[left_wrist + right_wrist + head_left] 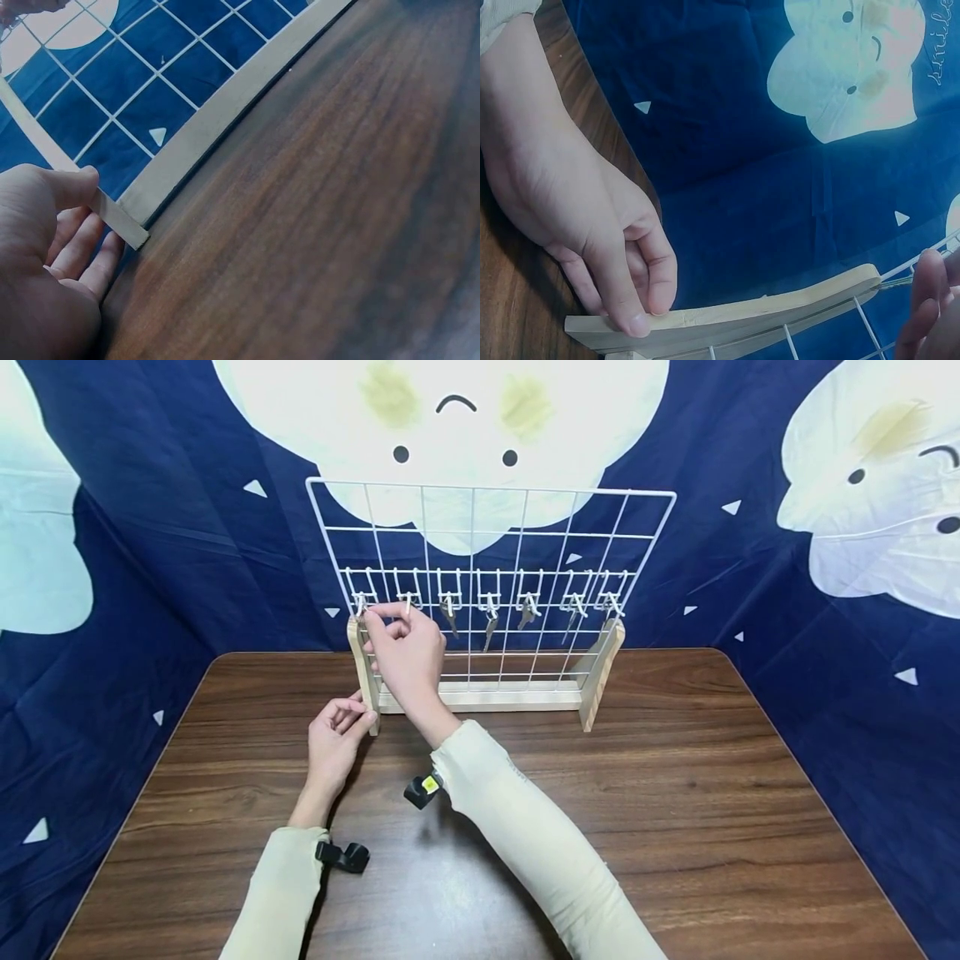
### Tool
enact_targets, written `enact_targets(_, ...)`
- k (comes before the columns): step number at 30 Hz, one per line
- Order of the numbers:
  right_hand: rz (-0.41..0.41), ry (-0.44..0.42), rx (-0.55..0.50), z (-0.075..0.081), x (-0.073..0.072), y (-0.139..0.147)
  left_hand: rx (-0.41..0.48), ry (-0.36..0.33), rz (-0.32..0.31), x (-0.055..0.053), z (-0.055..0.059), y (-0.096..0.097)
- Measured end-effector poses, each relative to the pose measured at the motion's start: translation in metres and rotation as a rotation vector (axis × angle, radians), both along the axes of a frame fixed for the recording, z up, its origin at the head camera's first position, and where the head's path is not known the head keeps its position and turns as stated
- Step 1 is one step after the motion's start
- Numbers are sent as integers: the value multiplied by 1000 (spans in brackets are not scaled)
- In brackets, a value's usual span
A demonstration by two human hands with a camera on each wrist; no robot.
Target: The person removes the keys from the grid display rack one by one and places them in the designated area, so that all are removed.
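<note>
A white wire grid rack (495,533) stands on a wooden base (510,697) between two wooden side supports. My left hand (334,745) grips the lower end of the left side support (120,222), thumb on its front edge and fingers behind. My right hand (411,653) is raised to the leftmost hook (361,599), pinching a thin, key-like piece (897,283) that is mostly hidden by the fingertips. Several hooks farther right carry metal keys, among them a key (491,630) near the middle and a key (527,612) beside it.
The rack stands toward the back of a brown wooden table (712,793). Behind it and on both sides hangs a dark blue cloth (187,527) with white clouds and triangles. The right side support (602,677) stands at the rack's other end.
</note>
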State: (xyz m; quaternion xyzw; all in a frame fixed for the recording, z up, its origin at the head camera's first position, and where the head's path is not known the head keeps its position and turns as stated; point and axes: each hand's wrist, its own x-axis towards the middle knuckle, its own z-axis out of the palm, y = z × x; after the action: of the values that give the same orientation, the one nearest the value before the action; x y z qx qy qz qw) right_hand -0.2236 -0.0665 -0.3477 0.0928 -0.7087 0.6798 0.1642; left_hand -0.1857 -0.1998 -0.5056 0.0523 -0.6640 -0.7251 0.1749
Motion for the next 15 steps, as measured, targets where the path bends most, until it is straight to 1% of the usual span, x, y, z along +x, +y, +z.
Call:
enact_targets(7,-13,-17,-25,0,0,0,-6,10,4,0,-1,0)
enact_targets(15,-8,-15,-62,1,4,2,11,13,-4,0,-1,-1)
